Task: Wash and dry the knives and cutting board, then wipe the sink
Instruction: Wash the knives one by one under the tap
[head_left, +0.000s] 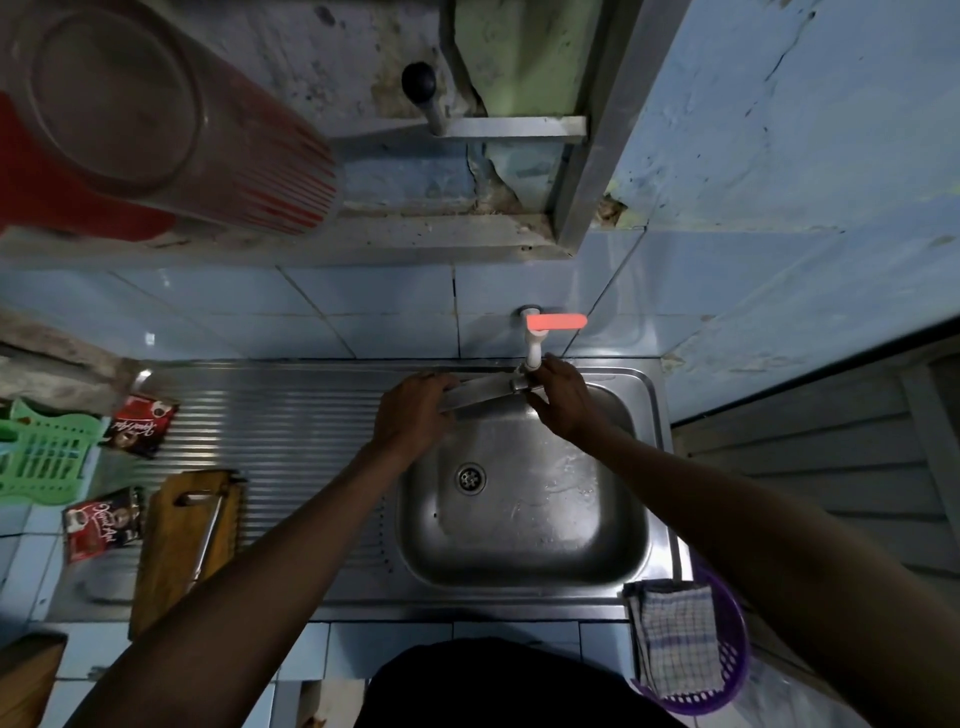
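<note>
Washing looks barely begun, going by the head view: one knife (480, 389) is up under the white tap (532, 353) over the sink (644, 519), held across the back of the basin between both hands, while the wooden cutting board (182, 540) lies off to the left on the ribbed drainer with what seems to be a second knife (208, 530) resting on it, neither looking touched. The checked cloth (675, 639) hangs over the purple basket (727, 675) at the sink's right front corner, so drying and wiping the sink are, I'd say, all to come. The left hand (410, 415) curls over the blade end, fingers wrapped across the flat of the metal. The right hand (558, 397) closes round the handle end just below the spout, the handle itself mostly hidden in the fist. I can't make out running water, though the basin floor shows wet patches.
</note>
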